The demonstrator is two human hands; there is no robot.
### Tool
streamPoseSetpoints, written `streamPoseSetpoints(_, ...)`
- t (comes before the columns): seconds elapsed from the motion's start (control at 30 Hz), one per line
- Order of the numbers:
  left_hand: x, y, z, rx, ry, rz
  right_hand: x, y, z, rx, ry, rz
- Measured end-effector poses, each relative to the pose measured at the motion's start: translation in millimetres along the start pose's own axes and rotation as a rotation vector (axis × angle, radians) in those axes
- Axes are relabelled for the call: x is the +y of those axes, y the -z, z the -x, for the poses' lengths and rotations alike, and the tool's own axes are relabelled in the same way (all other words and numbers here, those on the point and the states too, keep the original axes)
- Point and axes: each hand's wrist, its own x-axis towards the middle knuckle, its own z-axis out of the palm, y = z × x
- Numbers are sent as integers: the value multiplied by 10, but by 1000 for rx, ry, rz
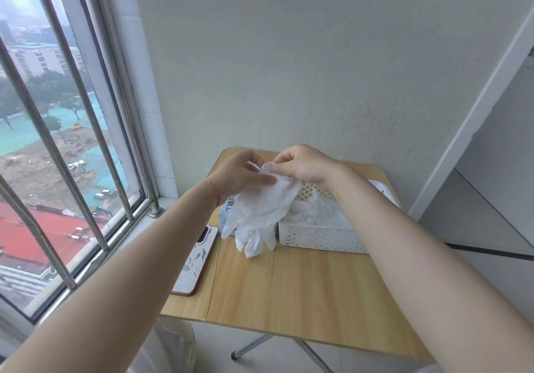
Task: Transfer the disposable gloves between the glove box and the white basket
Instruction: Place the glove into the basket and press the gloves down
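A white disposable glove (261,213) hangs fingers-down above the table, held at its cuff by both hands. My left hand (241,174) pinches the cuff's left side and my right hand (300,164) pinches its right side. Behind the hanging glove stands the light blue glove box (226,209), mostly hidden. To its right sits the white perforated basket (320,236) with several crumpled white gloves (310,210) inside.
A phone (195,260) in a pale patterned case lies at the left edge of the wooden folding table (289,291). A barred window (66,147) runs along the left and a wall stands behind. A white lid or plate (381,189) lies behind the basket.
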Motion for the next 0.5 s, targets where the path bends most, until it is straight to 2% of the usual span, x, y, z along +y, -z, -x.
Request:
streamPoseSetpoints(0.17, -84, 92, 23, -58, 89, 50, -42, -2, 6, 110, -59, 17)
streamPoseSetpoints(0.33, -100, 138, 55, -33, 67, 171, -44, -15, 37, -75, -34, 70)
streamPoseSetpoints(0.5, -141, 160, 71, -109, 67, 230, -52, -81, -61, 104, 16, 21)
